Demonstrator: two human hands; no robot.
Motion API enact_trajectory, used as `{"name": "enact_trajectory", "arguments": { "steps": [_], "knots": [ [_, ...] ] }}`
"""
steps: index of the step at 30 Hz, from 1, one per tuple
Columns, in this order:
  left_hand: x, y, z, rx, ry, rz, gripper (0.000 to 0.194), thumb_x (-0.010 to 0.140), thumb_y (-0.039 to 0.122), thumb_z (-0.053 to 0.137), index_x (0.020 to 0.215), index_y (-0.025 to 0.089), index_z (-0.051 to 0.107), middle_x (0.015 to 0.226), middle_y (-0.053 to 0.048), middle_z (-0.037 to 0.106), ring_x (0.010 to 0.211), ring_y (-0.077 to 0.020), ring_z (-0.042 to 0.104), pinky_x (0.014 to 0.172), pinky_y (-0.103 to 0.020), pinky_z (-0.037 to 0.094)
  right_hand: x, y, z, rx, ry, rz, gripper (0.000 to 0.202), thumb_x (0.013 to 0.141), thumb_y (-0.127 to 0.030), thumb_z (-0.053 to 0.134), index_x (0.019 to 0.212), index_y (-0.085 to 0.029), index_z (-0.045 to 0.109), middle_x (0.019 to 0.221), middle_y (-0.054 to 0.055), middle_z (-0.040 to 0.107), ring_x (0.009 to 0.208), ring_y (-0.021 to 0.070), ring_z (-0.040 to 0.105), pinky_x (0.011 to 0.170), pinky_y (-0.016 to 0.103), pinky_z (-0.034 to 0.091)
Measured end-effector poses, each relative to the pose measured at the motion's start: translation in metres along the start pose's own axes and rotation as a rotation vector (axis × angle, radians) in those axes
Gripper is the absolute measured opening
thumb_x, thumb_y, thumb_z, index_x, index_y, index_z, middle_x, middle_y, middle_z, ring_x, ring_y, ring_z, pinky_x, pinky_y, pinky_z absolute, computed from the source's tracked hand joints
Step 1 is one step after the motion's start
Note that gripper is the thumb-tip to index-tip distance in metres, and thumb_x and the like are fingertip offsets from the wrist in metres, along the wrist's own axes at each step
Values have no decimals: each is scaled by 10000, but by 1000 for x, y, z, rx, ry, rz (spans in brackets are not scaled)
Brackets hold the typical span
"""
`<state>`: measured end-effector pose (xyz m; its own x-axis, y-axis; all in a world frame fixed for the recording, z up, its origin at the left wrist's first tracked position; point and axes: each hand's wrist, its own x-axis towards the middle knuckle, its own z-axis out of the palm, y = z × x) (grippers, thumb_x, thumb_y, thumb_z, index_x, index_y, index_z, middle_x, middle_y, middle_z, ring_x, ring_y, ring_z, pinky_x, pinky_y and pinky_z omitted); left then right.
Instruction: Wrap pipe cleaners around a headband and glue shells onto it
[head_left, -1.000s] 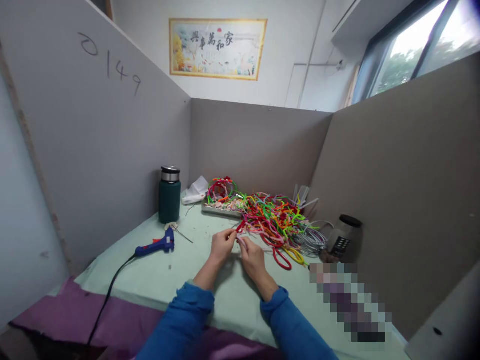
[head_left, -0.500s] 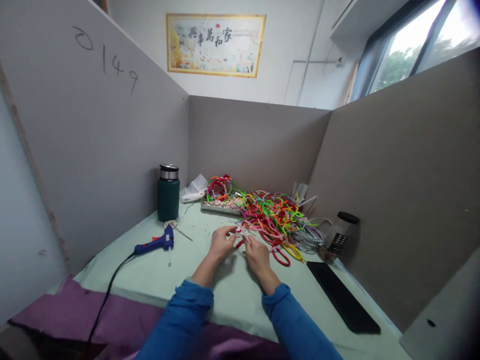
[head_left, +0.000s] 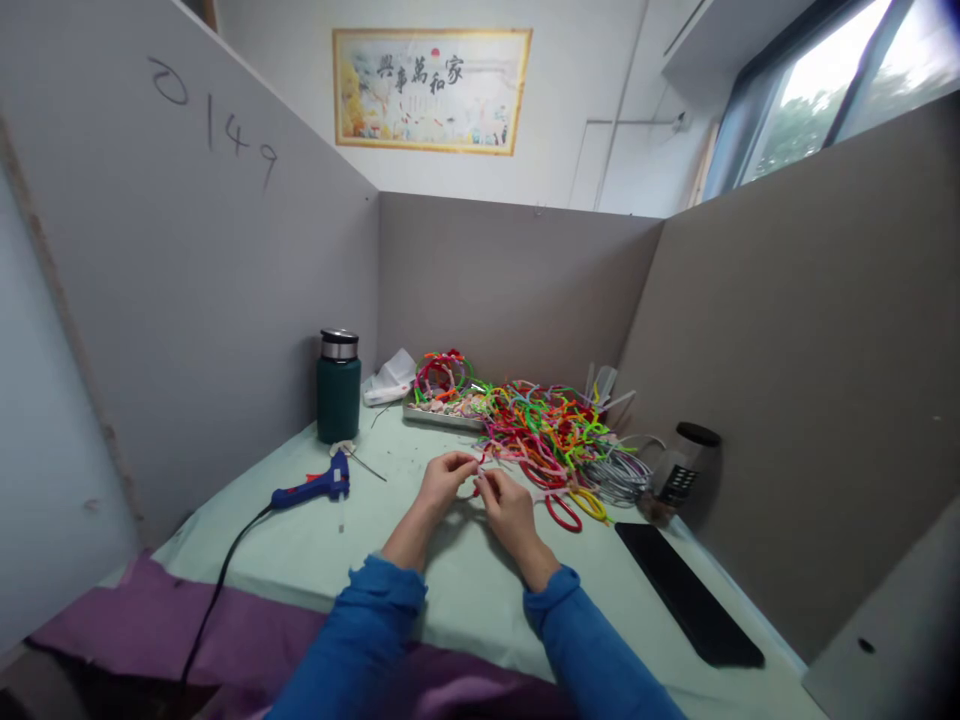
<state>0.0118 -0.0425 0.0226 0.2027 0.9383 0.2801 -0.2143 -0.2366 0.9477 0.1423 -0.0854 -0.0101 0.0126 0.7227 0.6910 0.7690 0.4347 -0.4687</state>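
Observation:
My left hand [head_left: 448,478] and my right hand [head_left: 508,508] meet above the pale green tabletop [head_left: 465,600], fingertips nearly touching. Both are closed in a pinch on a thin pink and red strand [head_left: 482,460], partly hidden by the fingers. Just beyond them lies a heap of colourful fuzzy stems [head_left: 551,425]. To the right of my right hand are a red loop [head_left: 564,514] and a yellow loop [head_left: 590,504].
A blue glue gun [head_left: 311,489] with a black cord and a dark green bottle [head_left: 338,388] stand left. Behind are a metal tray [head_left: 442,418] and white tissue [head_left: 391,378]. At right are grey wires [head_left: 619,474], a clear jar [head_left: 679,475] and a black slab [head_left: 686,595]. Grey partitions enclose the table.
The fingers of both hands have drawn closer together, and the pinch of my right hand has shifted slightly up and left. Less of the pink strand shows between them.

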Motion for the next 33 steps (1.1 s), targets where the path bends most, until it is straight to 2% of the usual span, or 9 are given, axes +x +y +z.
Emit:
{"name": "enact_trajectory", "arguments": {
  "steps": [4,12,14,17,20,24,27,30,33],
  "knots": [
    [0,-4,1,42,-11,-29,287,559,366,721,692,120,655,583,7,589,526,-85,464,522,-214,344,1,-3,0,92,40,11,243,927,-299,388,837,-195,589,755,23,636,675,148,565,635,236,365],
    [4,-13,-1,115,-53,-3,281,576,385,701,664,129,624,566,18,556,511,-81,443,502,-209,344,0,-3,-1,0,51,55,253,916,-306,396,854,-200,618,655,1,624,563,134,536,549,229,315],
    [5,-15,-2,190,-5,37,222,595,345,677,633,137,612,546,22,548,514,-88,452,511,-212,351,0,-6,0,-14,42,52,249,913,-309,400,899,-199,623,675,6,643,564,133,546,550,226,314],
    [5,-15,-2,365,110,96,130,633,270,637,612,143,619,552,17,569,543,-103,487,550,-219,370,1,-9,2,-91,34,44,254,907,-289,400,841,-190,624,669,22,648,561,136,551,555,233,304],
    [5,-15,-1,518,137,123,128,690,264,608,661,151,661,615,-5,630,599,-123,540,594,-228,392,2,-6,3,-169,52,71,255,898,-270,402,802,-183,622,632,27,637,558,141,552,552,241,290],
    [2,-16,-1,740,78,151,177,740,297,587,787,169,699,742,-40,684,689,-151,583,657,-249,406,4,8,-1,-231,113,162,250,877,-272,414,797,-192,636,637,25,644,559,146,546,541,249,273],
    [-3,-15,-2,1030,-22,119,156,692,306,636,762,189,710,791,-68,689,807,-207,591,720,-285,401,4,16,-3,-226,147,217,245,865,-277,424,786,-190,639,678,33,658,592,153,553,553,251,282],
    [-9,-15,-2,1242,-104,81,127,694,253,619,755,200,717,838,-96,686,908,-250,579,773,-312,389,4,15,-3,-189,121,204,233,860,-277,434,769,-193,632,710,29,661,628,151,561,568,245,294],
    [-12,-13,0,1321,-132,105,203,765,181,516,812,188,713,910,-124,678,915,-244,589,791,-321,384,2,11,0,-139,74,176,224,860,-284,444,767,-195,628,692,17,647,624,145,556,574,238,306]
  ]
}}
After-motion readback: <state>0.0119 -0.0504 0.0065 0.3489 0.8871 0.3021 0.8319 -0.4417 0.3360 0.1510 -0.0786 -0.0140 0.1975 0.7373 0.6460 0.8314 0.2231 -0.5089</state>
